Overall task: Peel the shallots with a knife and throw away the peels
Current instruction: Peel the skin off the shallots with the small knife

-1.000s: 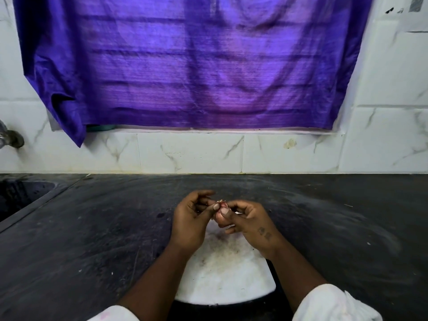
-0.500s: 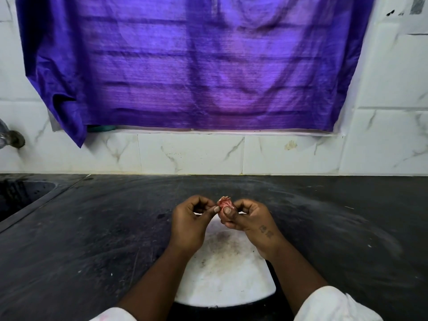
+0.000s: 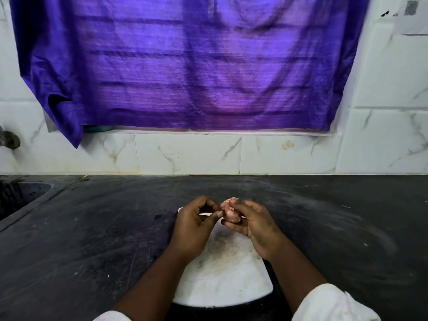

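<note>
A small pinkish shallot [image 3: 229,213], partly peeled, is held just above the far end of a white cutting board [image 3: 225,276]. My right hand [image 3: 257,225] grips it from the right, fingers curled around it. My left hand [image 3: 193,225] is beside it on the left, with thumb and fingertips pinched against the shallot's left side. Whether a strip of peel is between those fingers I cannot tell. No knife is visible in either hand or on the board.
The board lies on a black stone counter [image 3: 92,239] with faint smears. A sink [image 3: 20,195] is recessed at the far left, a tap [image 3: 9,140] above it. A purple cloth [image 3: 185,66] hangs over the white tiled wall behind.
The right hand has turned the shallot and lowered it slightly, so more of its pink flesh shows. The left hand's fingertips have stayed against its left side.
</note>
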A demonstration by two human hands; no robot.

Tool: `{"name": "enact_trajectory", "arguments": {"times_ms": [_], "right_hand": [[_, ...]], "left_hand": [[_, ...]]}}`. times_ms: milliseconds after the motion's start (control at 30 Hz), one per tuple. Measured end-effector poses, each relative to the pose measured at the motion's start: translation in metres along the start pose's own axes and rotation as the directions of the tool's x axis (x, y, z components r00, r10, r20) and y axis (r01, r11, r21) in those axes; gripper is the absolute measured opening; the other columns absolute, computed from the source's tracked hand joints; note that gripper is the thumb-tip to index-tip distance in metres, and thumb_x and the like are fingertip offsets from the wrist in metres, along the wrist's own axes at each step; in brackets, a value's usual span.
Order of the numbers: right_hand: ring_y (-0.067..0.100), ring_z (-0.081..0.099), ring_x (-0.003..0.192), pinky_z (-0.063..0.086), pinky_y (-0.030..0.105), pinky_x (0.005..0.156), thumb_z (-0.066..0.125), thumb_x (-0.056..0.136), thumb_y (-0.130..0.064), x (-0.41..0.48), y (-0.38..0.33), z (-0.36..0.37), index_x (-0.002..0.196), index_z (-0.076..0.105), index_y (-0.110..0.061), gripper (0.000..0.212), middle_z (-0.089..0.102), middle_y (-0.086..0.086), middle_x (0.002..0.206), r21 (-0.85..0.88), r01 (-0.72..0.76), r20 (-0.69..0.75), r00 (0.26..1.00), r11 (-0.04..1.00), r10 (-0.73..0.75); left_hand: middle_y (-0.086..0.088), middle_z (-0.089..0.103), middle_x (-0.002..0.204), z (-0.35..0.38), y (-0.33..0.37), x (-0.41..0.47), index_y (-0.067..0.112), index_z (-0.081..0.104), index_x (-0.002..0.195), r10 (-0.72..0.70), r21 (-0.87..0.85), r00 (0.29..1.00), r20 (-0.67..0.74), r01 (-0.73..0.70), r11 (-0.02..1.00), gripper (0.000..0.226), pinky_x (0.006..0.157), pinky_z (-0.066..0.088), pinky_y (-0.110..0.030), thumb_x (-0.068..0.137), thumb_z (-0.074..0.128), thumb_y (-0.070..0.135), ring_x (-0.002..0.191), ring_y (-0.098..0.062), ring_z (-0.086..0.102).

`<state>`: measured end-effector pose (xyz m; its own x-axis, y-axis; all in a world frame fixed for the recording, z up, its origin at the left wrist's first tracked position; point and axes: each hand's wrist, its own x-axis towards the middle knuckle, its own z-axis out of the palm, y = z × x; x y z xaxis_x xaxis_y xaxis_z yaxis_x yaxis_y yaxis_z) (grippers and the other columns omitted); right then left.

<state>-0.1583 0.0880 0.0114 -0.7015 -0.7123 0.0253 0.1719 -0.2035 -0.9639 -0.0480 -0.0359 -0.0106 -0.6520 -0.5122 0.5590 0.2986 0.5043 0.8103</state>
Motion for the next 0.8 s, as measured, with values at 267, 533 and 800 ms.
{"name": "enact_trajectory", "arguments": {"times_ms": [267, 533, 800], "right_hand": [[0.024, 0.070, 0.084, 0.059, 0.037, 0.081, 0.067, 0.085, -0.026, 0.0010, 0.0011, -0.0020, 0.108, 0.059, 0.012, 0.045, 0.068, 0.019, 0.095, 0.004, 0.005, 0.030, 1.000, 1.000, -0.005], [0.020, 0.069, 0.078, 0.058, 0.039, 0.081, 0.066, 0.087, -0.028, -0.0013, 0.0027, 0.0030, 0.099, 0.068, 0.002, 0.032, 0.065, 0.021, 0.094, 0.028, 0.010, 0.069, 0.998, 1.000, -0.012], [0.019, 0.062, 0.066, 0.059, 0.043, 0.081, 0.066, 0.086, -0.025, -0.0048, 0.0004, 0.0034, 0.073, 0.067, -0.014, 0.017, 0.059, 0.008, 0.063, -0.045, -0.002, 0.064, 0.998, 0.999, 0.005]], "left_hand": [[0.009, 0.074, 0.108, 0.0001, -0.0052, -0.0002, 0.030, 0.070, 0.117, 0.002, 0.008, 1.000, 0.003, -0.002, 1.000, 0.037, 0.074, 0.061, -0.032, 0.085, 0.082, 0.014, 0.096, -0.012, 0.073], [0.007, 0.071, 0.096, -0.0006, 0.0009, -0.0007, 0.019, 0.078, 0.097, 0.120, 0.161, 0.993, -0.020, -0.115, 0.980, 0.019, 0.066, 0.056, -0.018, 0.081, 0.086, 0.012, 0.085, -0.011, 0.071], [0.008, 0.074, 0.093, -0.0003, 0.0025, -0.0017, 0.022, 0.079, 0.100, 0.120, 0.171, 0.992, -0.039, -0.112, 0.979, 0.021, 0.066, 0.057, -0.031, 0.082, 0.084, 0.012, 0.084, -0.012, 0.070]]}}
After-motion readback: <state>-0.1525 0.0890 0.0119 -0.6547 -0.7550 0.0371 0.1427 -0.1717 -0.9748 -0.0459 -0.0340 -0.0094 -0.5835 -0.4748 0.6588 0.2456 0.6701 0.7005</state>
